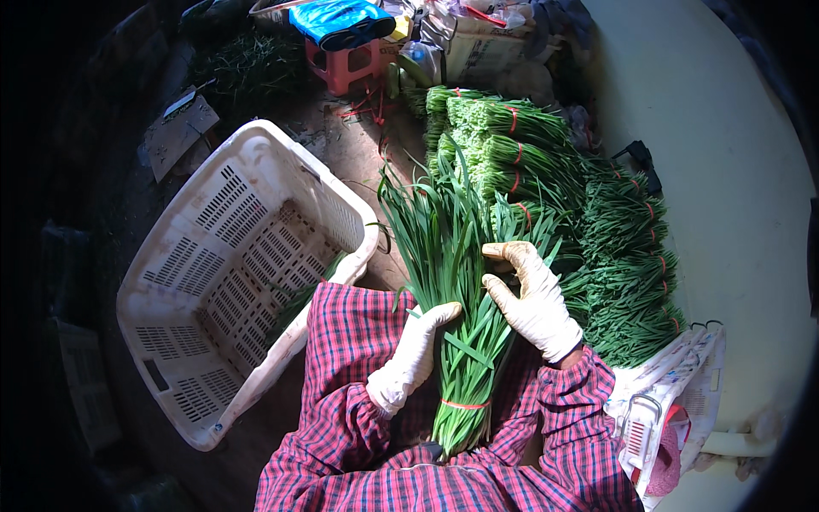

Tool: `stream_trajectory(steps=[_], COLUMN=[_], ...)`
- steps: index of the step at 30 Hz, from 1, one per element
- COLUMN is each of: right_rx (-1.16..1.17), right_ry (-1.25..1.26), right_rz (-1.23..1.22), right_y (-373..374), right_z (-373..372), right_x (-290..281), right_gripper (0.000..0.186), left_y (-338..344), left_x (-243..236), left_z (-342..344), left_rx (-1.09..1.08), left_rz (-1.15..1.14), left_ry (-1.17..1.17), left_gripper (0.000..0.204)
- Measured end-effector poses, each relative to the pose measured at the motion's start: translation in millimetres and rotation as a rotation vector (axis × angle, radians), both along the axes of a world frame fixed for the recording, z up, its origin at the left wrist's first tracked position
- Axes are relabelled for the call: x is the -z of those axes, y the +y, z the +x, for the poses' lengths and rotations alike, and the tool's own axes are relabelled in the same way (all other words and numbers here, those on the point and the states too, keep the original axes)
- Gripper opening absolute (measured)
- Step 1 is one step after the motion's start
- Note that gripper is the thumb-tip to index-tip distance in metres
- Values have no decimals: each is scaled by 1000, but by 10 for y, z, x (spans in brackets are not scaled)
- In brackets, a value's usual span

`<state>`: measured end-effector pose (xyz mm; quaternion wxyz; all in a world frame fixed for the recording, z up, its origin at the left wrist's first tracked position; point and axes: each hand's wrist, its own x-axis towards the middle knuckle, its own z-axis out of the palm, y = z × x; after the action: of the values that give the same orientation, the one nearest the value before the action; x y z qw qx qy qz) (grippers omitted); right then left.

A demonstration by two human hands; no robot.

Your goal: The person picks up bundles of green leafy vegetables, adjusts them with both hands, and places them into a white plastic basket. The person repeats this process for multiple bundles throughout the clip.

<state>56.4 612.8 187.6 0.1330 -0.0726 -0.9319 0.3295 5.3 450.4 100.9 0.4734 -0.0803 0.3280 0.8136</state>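
A long bunch of green leafy stalks, bound low down by a red band, lies upright along my lap over my plaid clothing. My left hand, in a whitish glove, is closed around the bunch's left side at mid-length. My right hand, also gloved, is at the upper right of the bunch, thumb and forefinger curved and apart against the leaves; its other fingers are partly hidden.
Left stands a white plastic crate with loose greens inside. Banded bundles are piled at right beside a pale curved surface. Behind are a red stool bearing blue plastic, and cardboard. A white basket sits lower right.
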Motion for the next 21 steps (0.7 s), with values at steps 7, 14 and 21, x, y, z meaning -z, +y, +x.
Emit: stream_trajectory(steps=[7,14,21], right_rx=[-49,20,117], right_ry=[-4,7,19], right_rz=[-26,-352,-581], right_y=[98,99,189], right_z=[-40,-74,-177], right_x=[2,20,109], right_gripper=[33,19,14], left_y=[10,5,-18], left_x=[10,25,77], left_z=[-4,-4,-7], left_rx=[14,24,31], left_rz=[1,27,51], left_ry=[12,20,51], left_gripper=[31,35,35])
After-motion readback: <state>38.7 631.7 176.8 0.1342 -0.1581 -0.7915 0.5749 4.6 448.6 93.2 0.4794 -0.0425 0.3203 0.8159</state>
